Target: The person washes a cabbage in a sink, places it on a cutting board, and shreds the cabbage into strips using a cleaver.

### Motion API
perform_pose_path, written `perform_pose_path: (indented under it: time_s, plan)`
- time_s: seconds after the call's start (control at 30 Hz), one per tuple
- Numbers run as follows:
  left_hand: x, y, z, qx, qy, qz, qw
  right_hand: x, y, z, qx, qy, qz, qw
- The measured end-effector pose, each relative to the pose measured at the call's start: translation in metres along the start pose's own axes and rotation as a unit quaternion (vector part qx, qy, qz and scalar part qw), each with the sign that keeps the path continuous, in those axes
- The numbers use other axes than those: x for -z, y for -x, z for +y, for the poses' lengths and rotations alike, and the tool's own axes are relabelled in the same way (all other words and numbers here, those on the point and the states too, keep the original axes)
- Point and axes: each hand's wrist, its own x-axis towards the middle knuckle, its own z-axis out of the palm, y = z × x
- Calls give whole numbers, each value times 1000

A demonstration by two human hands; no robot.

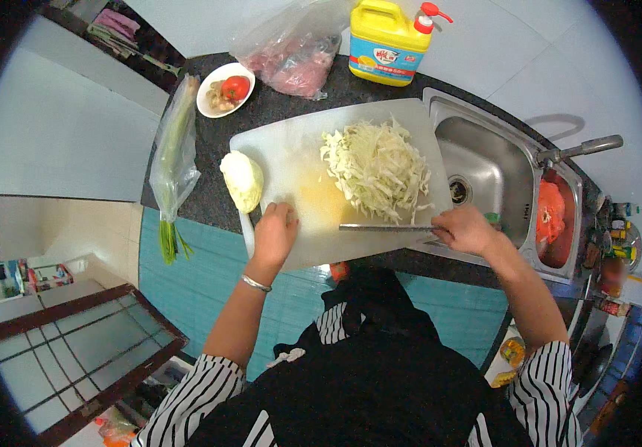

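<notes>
My right hand (462, 228) grips the handle end of a kitchen knife (385, 227), whose blade points left, seen nearly edge-on over the near part of a white cutting board (298, 139). A heap of shredded cabbage (377, 167) lies on the board just beyond the blade. My left hand (276, 232) is at the board's near left side, fingers curled; whether they hold anything is hidden. A pale uncut piece of cabbage (243, 181) sits at the board's left edge, just beyond that hand.
Right of the board is a steel sink (483, 151) with a faucet (586, 148) and a red plastic bag (550, 209). Behind stand a yellow detergent bottle (388, 44), bagged meat (298, 64) and a white bowl (215, 112) with a tomato (235, 88). Bagged scallions (173, 151) overhang the counter.
</notes>
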Motion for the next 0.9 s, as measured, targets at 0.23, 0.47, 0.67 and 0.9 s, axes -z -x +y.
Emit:
perform_pose_path:
  time_s: [0.23,0.47,0.67,0.9]
  plan:
    - [4,-49,6,74,135,-156,976,15,-42,41,68,-27,125,989]
    - [30,-101,74,2,132,-42,990,11,1,25,118,-10,156,981]
    - [58,-93,-17,121,-60,152,979,-11,-4,-7,98,16,136,986]
    - [71,-83,-58,297,221,-5,929,-25,-20,-28,76,-35,145,986]
